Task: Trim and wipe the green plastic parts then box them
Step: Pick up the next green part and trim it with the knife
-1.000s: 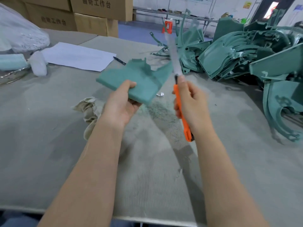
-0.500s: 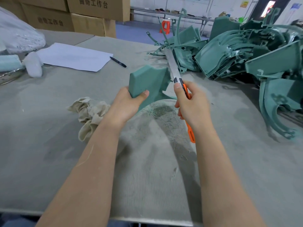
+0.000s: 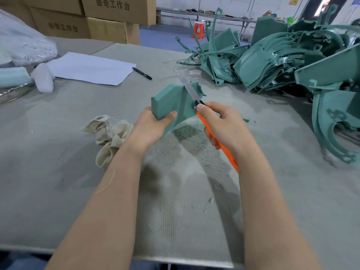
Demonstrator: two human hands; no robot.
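Bright, even light from overhead fills the scene. Soft-edged shadows pool at the middle of the table (image 3: 58, 152) and stretch toward its near edge. A doorway (image 3: 321, 8) glares at the top right. The wide lens bows the far edge; the knife blade (image 3: 190, 87) is smeared.

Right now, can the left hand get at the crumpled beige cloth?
Probably yes: the crumpled beige cloth lies close beside the left hand, nothing between them. But that hand grips the green plastic part, so it must first let go.

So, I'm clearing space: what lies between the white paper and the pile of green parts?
A black pen lies on the table there, per the head view.
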